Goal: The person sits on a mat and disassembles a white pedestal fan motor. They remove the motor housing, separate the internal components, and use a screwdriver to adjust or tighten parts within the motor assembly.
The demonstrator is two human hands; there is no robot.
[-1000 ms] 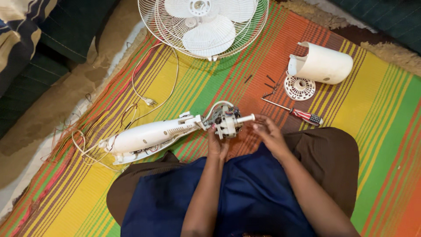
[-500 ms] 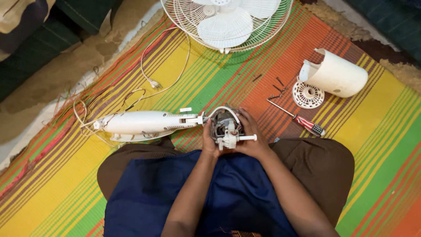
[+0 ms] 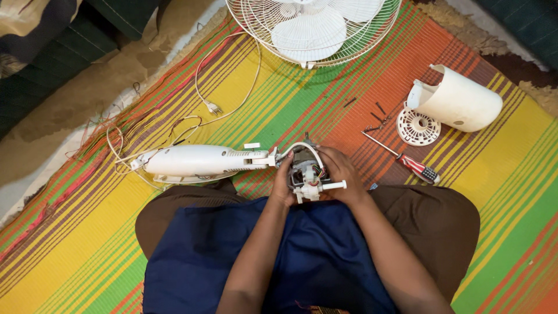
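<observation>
Both my hands have closed in since a second ago: left hand (image 3: 283, 185) and right hand (image 3: 340, 174) now wrap their fingers around one fan motor (image 3: 306, 171) over my lap. One screwdriver (image 3: 402, 159), one white housing (image 3: 456, 99) and one fan grille (image 3: 314, 26) lie on the striped mat (image 3: 87, 232).

Fan motor (image 3: 307, 171) sits between both hands — stand neck (image 3: 200, 161) left, screwdriver (image 3: 402, 159) right, fan cage (image 3: 311, 26) beyond.

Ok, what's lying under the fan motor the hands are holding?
Below the fan motor the striped mat and blue cloth over the lap show. The left hand and right hand cover its sides, so what lies directly beneath is hidden.
</observation>
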